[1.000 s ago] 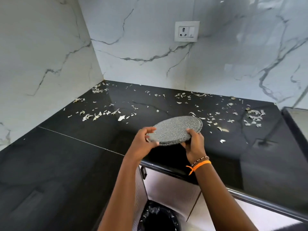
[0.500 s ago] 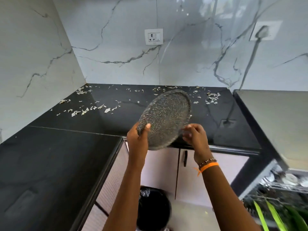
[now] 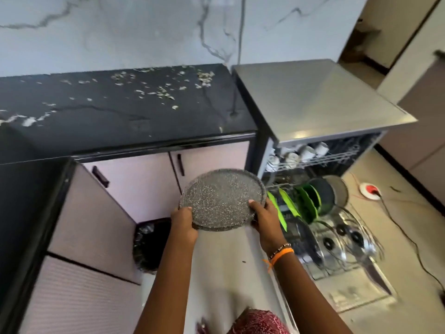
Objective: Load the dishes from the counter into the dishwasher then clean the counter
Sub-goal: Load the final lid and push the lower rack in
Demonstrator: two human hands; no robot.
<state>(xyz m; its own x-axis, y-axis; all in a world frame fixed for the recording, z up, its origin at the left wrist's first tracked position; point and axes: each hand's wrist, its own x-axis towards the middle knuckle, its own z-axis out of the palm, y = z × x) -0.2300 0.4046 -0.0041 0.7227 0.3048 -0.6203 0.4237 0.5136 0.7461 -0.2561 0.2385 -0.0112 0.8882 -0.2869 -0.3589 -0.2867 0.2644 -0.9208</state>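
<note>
Both hands carry a round grey speckled plate (image 3: 220, 196) in front of the cabinet doors, level and below counter height. My left hand (image 3: 183, 224) grips its near left rim; my right hand (image 3: 265, 219) grips its near right rim. The open dishwasher (image 3: 320, 109) stands to the right, its lower rack (image 3: 337, 237) pulled out with green plates, a dark pan and glass lids in it. White cups sit in the upper rack (image 3: 296, 157). The black counter (image 3: 115, 116) is strewn with pale food scraps.
A bin with a black liner (image 3: 150, 244) stands on the floor in the cabinet corner, left of my arms. A red and white floor socket (image 3: 369, 190) with a black cable lies right of the dishwasher. The lowered dishwasher door (image 3: 354, 292) juts into the floor space.
The plate came off the counter, down and to the right, from tilted to nearly flat. My view swung right and down, bringing the open dishwasher fully into sight.
</note>
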